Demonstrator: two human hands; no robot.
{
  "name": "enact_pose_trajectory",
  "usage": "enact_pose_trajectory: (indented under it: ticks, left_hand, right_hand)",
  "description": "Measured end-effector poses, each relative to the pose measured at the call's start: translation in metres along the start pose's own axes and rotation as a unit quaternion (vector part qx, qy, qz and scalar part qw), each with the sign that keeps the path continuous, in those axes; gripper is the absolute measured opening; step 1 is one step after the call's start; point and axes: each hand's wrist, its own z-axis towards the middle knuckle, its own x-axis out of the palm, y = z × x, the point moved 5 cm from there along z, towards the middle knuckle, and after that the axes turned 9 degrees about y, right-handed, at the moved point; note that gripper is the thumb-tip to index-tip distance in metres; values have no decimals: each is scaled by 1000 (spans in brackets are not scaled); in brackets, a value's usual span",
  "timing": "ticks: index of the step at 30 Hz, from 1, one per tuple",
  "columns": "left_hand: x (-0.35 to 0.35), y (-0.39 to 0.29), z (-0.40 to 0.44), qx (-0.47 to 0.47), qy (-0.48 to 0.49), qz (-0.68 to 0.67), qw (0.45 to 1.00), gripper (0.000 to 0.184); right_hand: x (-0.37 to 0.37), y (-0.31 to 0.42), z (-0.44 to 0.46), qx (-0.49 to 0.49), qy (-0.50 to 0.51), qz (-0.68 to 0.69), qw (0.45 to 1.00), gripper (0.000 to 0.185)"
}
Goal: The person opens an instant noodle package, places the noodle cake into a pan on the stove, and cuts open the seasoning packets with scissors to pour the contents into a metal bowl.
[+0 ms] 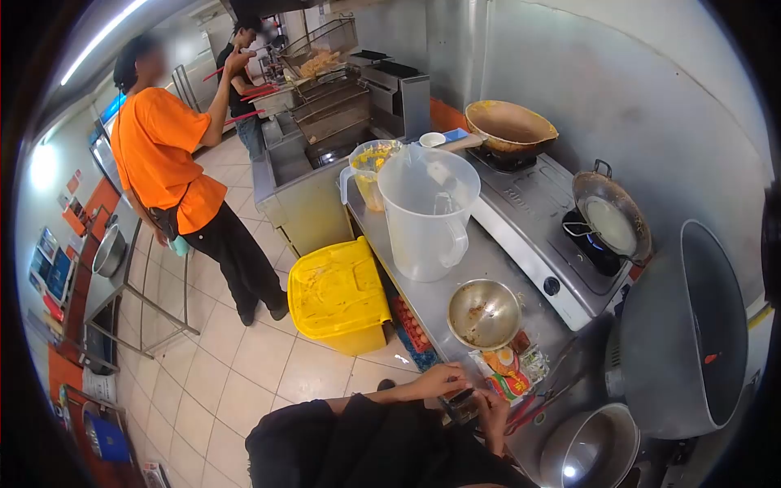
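Observation:
At the counter's near edge, my left hand [440, 381] is closed, its fingers bent over a small dark, shiny object [460, 405]. Facing it, my right hand [491, 413] pinches at the same object from the other side. What the object is, I cannot make out. Just beyond my hands lies a colourful instant noodle packet [511, 376], with a small clear sachet [534, 363] and a reddish-brown sachet [521, 342] beside it. Behind the packet stands a stained metal bowl [484, 313]. Red-handled tongs [521, 413] lie close to my right hand.
A large plastic pitcher [427, 220] and a smaller jug [372, 175] stand farther back. On the gas stove [525, 211], a wok [590, 183] of pale liquid sits over a blue flame. A pot [590, 447], yellow bin [338, 297] and person in orange [167, 159] are nearby.

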Motion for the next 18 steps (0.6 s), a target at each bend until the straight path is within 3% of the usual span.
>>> enact_pose_trajectory:
  ticks: [5, 11, 13, 15, 16, 17, 18]
  left_hand:
    - [2, 4, 13, -8, 28, -25, 999, 23]
    - [-4, 5, 21, 80, -15, 14, 997, 28]
    - [-11, 4, 21, 107, -29, 15, 994, 28]
    - [-23, -1, 13, 115, -20, 32, 993, 28]
    - [-31, -1, 9, 120, -26, 29, 992, 28]
    - [-38, 2, 6, 95, -19, 22, 995, 26]
    - [-46, 5, 3, 70, -12, 15, 997, 25]
  right_hand:
    - [-9, 4, 1, 14, -45, -17, 999, 11]
    - [-16, -8, 6, 100, -11, 18, 995, 13]
    - [-12, -13, 15, 68, 19, -65, 995, 15]
    - [2, 14, 28, 28, 37, -63, 997, 15]
    - [9, 33, 34, -26, 56, -150, 987, 15]
    - [19, 48, 38, -81, 76, -236, 965, 16]
    - [26, 51, 43, -65, 84, -216, 971, 17]
